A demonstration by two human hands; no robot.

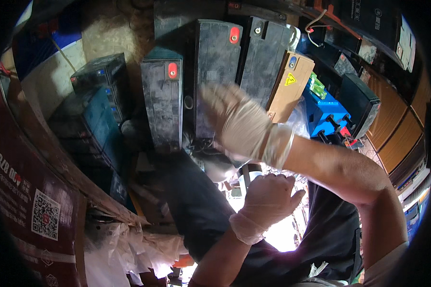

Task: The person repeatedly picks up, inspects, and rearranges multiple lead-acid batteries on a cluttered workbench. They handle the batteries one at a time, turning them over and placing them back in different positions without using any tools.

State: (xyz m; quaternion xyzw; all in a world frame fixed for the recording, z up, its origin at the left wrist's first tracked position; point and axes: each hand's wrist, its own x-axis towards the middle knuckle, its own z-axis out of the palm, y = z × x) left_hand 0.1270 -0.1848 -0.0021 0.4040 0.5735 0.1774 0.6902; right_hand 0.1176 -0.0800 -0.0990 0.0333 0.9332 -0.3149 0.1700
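Note:
My right hand, in a thin translucent glove, is blurred by motion. It reaches in front of a large black battery with a red terminal surround. The fingers stretch up and left; the palm side is hidden. My left hand, also in a thin glove, is lower down, back up, with the thumb out to the right. Its curled fingertips are hidden beside a black-and-white object. To the left stands a narrower black battery with a red terminal surround; to the right, another black battery.
A tan battery with a yellow warning triangle and a blue case stand at right. Stacked dark batteries are at left. A dark red carton with writing fills the left edge, near crumpled plastic. Brown cartons are stacked far right.

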